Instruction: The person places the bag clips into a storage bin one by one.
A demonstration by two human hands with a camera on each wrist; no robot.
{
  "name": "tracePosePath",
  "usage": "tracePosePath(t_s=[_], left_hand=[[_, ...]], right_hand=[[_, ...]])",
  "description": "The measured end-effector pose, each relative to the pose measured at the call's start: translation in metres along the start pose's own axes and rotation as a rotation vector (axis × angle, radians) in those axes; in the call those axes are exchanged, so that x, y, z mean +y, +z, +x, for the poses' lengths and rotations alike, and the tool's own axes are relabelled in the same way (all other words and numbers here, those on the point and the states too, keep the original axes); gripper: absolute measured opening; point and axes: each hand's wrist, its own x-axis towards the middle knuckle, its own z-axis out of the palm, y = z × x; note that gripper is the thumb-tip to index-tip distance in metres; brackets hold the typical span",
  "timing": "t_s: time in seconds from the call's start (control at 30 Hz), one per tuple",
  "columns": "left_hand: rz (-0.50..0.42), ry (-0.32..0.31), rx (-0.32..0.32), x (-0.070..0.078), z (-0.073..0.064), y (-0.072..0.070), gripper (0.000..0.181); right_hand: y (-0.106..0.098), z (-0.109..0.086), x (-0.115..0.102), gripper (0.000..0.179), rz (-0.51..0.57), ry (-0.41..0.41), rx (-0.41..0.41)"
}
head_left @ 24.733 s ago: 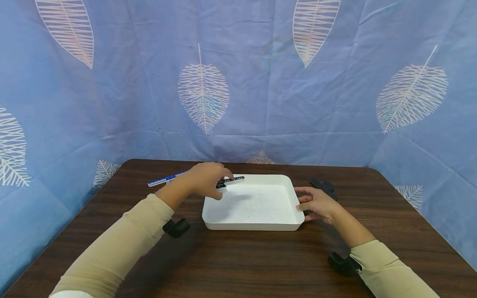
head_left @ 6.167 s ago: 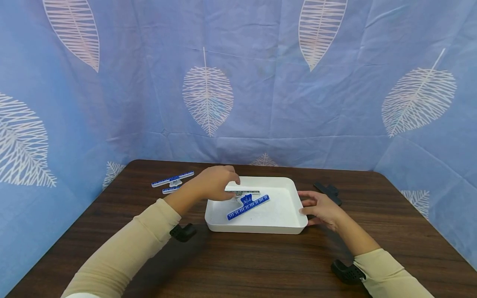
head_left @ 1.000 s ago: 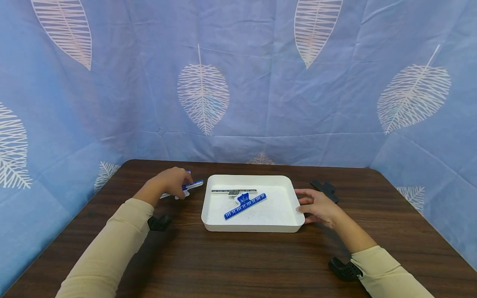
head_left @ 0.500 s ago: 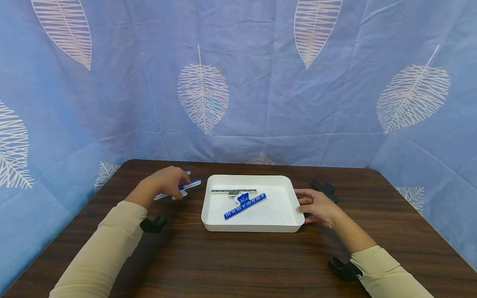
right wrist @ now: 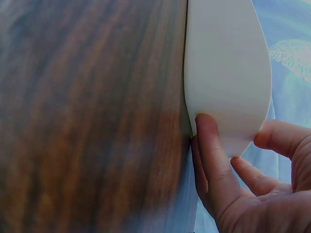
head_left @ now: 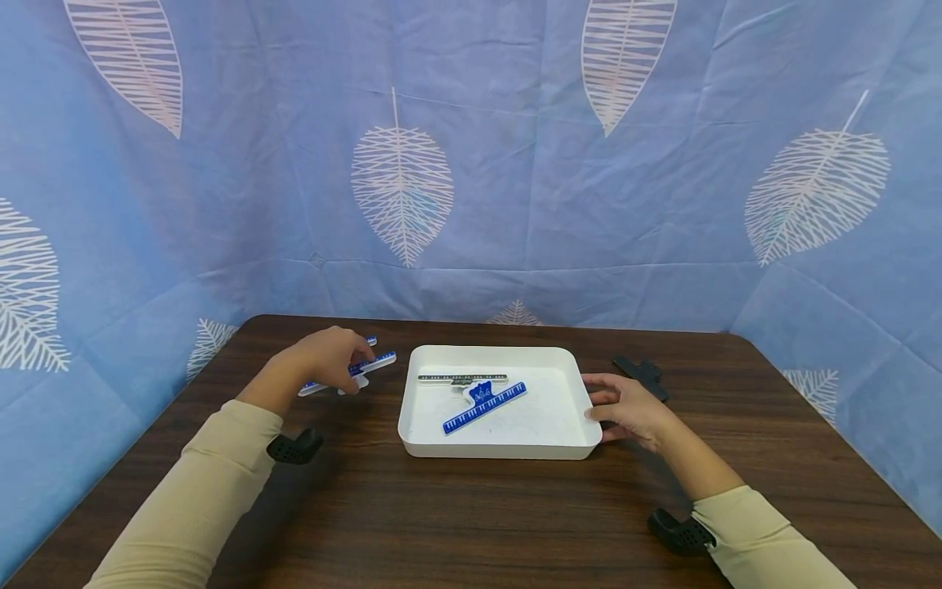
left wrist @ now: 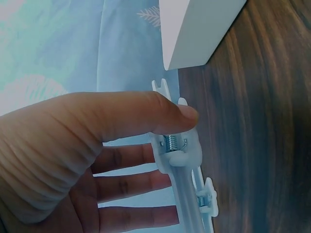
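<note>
My left hand [head_left: 324,358] pinches a blue-and-white music clip [head_left: 377,362] with piano-key markings at the table's left. In the left wrist view my thumb lies over the clip's spring [left wrist: 171,142], fingers behind. Another blue clip [head_left: 371,340] lies just beyond, mostly hidden by the hand. A white tray [head_left: 500,451] stands mid-table. Inside it rest a black-and-white clip [head_left: 434,378] and a blue piano-key clip [head_left: 486,408], close together. My right hand [head_left: 627,409] holds the tray's right side, thumb at the rim and fingers along the outer wall.
A black clip [head_left: 643,378] lies on the dark wooden table [head_left: 471,523], behind my right hand. Blue cloth [head_left: 486,180] with white leaf prints hangs around the table's back and sides.
Since 6.2 s ago my left hand has gone from above the tray to the left and taken hold of a blue clip. Over the last second both shifted slightly left. The right hand stays put.
</note>
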Motion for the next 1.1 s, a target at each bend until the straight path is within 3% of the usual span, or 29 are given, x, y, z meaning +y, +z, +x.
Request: tracePosePath(t_s=[0.53, 1.1], left_hand=[[0.048, 0.078, 0.007, 0.017, -0.003, -0.009, 0.043], [0.071, 0.114, 0.016, 0.04, 0.0, -0.011, 0.042]], right_hand=[[0.001, 0.0, 0.0, 0.072, 0.003, -0.002, 0.012], [0.0, -0.001, 0.0, 0.072, 0.007, -0.003, 0.001]])
